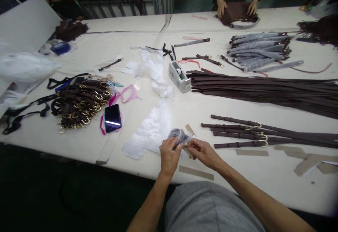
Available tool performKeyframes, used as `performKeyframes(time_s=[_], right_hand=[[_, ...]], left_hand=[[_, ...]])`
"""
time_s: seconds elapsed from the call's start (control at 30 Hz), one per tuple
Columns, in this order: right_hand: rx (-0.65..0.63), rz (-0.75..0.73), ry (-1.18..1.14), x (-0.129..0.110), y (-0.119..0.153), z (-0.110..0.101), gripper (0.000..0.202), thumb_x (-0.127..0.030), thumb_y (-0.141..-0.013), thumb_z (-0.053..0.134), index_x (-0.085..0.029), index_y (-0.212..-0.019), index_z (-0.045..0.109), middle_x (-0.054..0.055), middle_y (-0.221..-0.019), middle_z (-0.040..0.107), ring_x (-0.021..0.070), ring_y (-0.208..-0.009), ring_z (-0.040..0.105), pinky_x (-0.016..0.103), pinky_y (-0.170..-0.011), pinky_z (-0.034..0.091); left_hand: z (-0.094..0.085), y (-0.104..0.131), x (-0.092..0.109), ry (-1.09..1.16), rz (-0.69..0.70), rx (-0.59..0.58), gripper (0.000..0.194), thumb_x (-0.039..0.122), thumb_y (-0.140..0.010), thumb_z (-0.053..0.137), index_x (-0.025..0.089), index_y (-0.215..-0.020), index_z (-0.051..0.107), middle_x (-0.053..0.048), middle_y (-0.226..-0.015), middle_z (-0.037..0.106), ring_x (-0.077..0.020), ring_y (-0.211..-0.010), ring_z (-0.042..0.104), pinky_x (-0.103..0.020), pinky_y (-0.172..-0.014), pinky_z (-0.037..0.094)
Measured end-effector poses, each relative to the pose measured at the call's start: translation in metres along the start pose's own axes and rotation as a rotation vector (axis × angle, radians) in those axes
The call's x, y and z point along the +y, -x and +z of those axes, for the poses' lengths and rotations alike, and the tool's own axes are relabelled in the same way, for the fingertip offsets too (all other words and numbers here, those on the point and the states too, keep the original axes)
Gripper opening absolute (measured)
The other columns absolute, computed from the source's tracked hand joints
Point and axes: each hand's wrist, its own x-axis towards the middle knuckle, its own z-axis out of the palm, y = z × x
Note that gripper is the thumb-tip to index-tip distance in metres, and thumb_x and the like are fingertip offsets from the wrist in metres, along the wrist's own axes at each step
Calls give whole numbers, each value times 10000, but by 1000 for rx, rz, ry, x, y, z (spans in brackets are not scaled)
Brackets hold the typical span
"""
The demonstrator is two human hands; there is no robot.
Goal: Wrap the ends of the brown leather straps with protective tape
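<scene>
My left hand (170, 154) is closed around a small coiled bundle (179, 135), dark grey under clear plastic wrap. Close against it, my right hand (202, 151) pinches with thumb and forefinger at a taupe strip (186, 151) by the bundle's lower edge; the fingers partly hide this strip. Just behind the bundle lies another taupe strip (190, 129), and a longer flat one (196, 172) rests in front of my hands. White wrapping sheet (150, 129) spreads to the left of my left hand.
Brown straps with gold buckles (237, 144) and a long strap stack (258, 89) lie right. A tape dispenser (179, 77) stands mid-table. Left are a phone (112, 118) and a buckled strap pile (81, 101). Across the table, another person's hands (221, 7) touch a brown bag (236, 13).
</scene>
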Motion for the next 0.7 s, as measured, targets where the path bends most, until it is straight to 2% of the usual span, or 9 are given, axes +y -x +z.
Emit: performKeyframes(time_s=[0.1, 0.2, 0.4, 0.5, 0.6, 0.7], right_hand=[[-4, -136, 111, 12, 4, 5, 272, -99, -767, 417, -179, -944, 606, 35, -825, 647, 145, -758, 617, 286, -710, 515], [19, -268, 233, 26, 3, 8, 353, -57, -753, 421, -183, -1031, 599, 65, -980, 645, 168, -930, 591, 327, -846, 478], [141, -397, 499, 58, 7, 3, 257, -148, -883, 396, -164, -1008, 621, 117, -925, 651, 195, -864, 613, 342, -769, 515], [189, -416, 605, 73, 11, -6, 266, -157, -892, 388, -159, -1013, 625, 142, -1035, 627, 229, -961, 597, 376, -807, 512], [162, -429, 662, 83, 9, -16, 270, -153, -892, 385, -179, -1007, 627, 125, -1215, 555, 228, -1052, 573, 359, -846, 509], [116, -436, 668, 89, 5, -21, 238, -171, -896, 405, -183, -993, 622, 111, -1248, 545, 202, -1044, 588, 316, -847, 514]], left_hand=[[9, -2, -10, -101, 45, 14, 190, 265, -778, 614, 192, -947, 661, -90, -976, 647, -253, -950, 529, -435, -857, 421], [16, -4, -18, -165, 101, -12, 199, 266, -810, 575, 183, -978, 643, -85, -974, 641, -241, -933, 523, -418, -840, 439], [40, -6, -20, -245, 174, -118, 195, 230, -827, 542, 191, -1002, 618, -79, -1036, 624, -239, -959, 525, -416, -862, 450], [58, -8, -21, -258, 195, -200, 178, 197, -810, 556, 186, -975, 621, -85, -1009, 624, -238, -928, 540, -409, -822, 473], [73, -9, -26, -257, 207, -286, 138, 154, -801, 545, 176, -904, 634, -87, -939, 627, -238, -891, 548, -398, -776, 490], [78, -12, -32, -240, 201, -344, 135, 119, -787, 536, 165, -871, 631, -88, -908, 623, -242, -905, 545, -402, -792, 485]])
